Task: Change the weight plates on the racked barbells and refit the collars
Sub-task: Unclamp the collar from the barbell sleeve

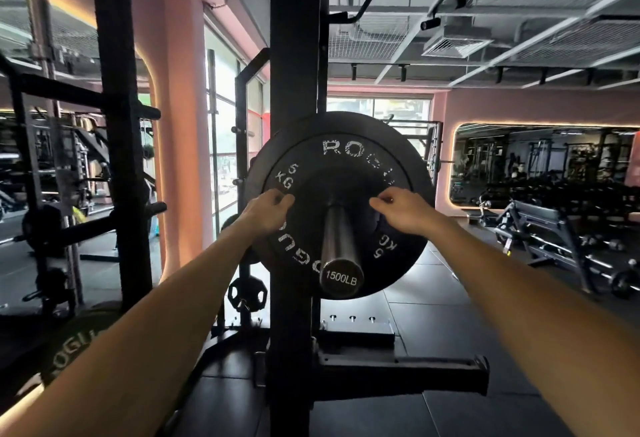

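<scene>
A black 5 KG weight plate (332, 162) with worn white lettering sits on the steel barbell sleeve (339, 249), whose end cap reads 1500LB and points at me. My left hand (268, 209) lies on the plate's left side with its fingers curled at the inner raised ring. On the right side my right hand (401, 209) does the same. No collar shows on the sleeve. A larger black plate (420, 173) edges out behind the 5 KG plate.
The black rack upright (294, 55) stands right behind the plate, with its foot and a storage peg (408, 372) below. A green plate (74, 343) leans at lower left. A small plate (247, 294) hangs low on the rack. Benches and dumbbells (554, 228) fill the right.
</scene>
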Available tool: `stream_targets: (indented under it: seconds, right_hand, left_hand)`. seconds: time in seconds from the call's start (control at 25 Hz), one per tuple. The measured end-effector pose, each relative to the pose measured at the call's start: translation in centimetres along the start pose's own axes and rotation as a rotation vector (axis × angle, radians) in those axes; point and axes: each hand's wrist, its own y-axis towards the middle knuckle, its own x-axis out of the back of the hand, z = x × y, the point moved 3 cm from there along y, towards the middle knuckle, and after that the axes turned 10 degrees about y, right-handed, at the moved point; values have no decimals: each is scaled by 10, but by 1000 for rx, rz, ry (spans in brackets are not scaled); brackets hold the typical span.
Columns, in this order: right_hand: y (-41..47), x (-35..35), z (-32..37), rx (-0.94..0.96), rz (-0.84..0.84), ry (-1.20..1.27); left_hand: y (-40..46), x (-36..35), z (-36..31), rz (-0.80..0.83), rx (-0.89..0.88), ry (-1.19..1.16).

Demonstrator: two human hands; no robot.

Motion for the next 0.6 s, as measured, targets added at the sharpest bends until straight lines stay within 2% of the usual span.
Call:
stream_targets:
  seconds: [0.28,0.48,0.6]
  right_hand:
    - [61,-44,-16,6,51,32]
    - [87,-60,-15,-14,13,58]
    - [95,-58,-5,-46,5,18]
  left_hand:
    - [63,-54,13,113,-19,-21]
    - [83,-91,4,325,43,-176]
    - [86,-97,2,352,113,-281]
